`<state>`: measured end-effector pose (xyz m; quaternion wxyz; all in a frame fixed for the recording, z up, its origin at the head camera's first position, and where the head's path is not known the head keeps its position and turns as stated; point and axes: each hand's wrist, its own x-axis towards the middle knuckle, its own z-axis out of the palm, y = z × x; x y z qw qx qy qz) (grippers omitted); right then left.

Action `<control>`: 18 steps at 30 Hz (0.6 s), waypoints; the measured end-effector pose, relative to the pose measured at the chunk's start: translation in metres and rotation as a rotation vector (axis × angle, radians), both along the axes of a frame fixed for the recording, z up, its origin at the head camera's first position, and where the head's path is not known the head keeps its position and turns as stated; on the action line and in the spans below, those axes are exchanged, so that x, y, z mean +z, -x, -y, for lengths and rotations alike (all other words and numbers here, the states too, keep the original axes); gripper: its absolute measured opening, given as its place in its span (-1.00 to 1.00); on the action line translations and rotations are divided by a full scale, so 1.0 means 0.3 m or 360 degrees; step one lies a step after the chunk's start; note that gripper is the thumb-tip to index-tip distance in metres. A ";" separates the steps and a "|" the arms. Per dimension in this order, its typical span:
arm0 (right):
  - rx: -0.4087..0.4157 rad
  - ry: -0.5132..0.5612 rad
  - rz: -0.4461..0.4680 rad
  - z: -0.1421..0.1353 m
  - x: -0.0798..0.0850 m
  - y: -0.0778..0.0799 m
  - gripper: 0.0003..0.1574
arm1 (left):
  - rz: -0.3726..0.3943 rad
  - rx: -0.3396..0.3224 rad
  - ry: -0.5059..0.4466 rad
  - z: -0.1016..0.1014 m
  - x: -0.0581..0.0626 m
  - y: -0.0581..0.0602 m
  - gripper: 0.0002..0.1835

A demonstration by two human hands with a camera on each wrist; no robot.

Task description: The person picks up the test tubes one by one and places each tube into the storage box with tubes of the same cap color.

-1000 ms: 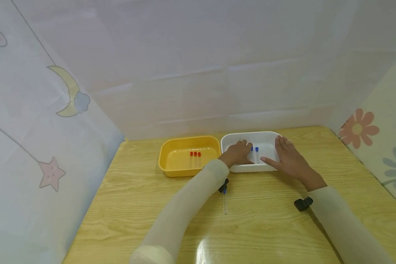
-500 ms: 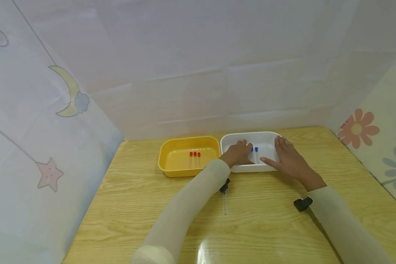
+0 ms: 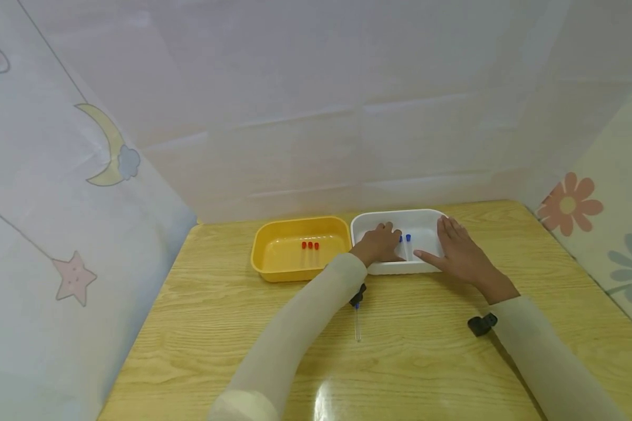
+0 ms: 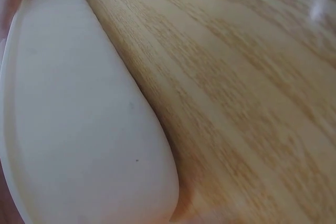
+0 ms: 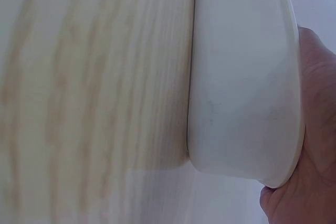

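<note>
Fingers of the right hand (image 3: 460,254) lie straight at the right end of a white tray (image 3: 411,268), the thumb stretched out over its front rim. The left hand (image 3: 381,242) reaches over the tray's left part; its fingertips are hidden, so whether it grips anything cannot be told. Beside it, slim clear tubes with blue caps (image 3: 408,238) lie inside the tray, whose smooth wall has rounded corners, a lip and small dark specks. Just left stands a glossy yellow tray (image 3: 274,273) of similar shape, holding three red-capped tubes (image 3: 310,245) side by side. Another clear tube (image 3: 357,325), blue-capped, lies in front on the table (image 3: 400,362), which shows streaky wood grain. Behind rises a creased pale sheet (image 3: 316,117); rounded-petal flowers (image 3: 569,204) decorate the right wall.
</note>
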<state>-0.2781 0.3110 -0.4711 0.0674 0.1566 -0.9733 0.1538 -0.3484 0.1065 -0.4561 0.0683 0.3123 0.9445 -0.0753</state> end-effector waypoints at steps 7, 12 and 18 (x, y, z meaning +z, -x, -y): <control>-0.0002 -0.0004 -0.0004 0.002 0.001 -0.002 0.32 | -0.0005 -0.0014 0.0021 -0.001 0.005 -0.006 -0.10; 0.0003 -0.0011 -0.0017 0.006 0.009 -0.005 0.32 | 0.0002 -0.0014 0.0016 0.004 0.018 -0.015 -0.10; 0.0002 -0.0014 -0.0013 0.007 0.013 -0.008 0.31 | 0.0009 -0.0005 0.0020 0.005 0.021 -0.019 -0.07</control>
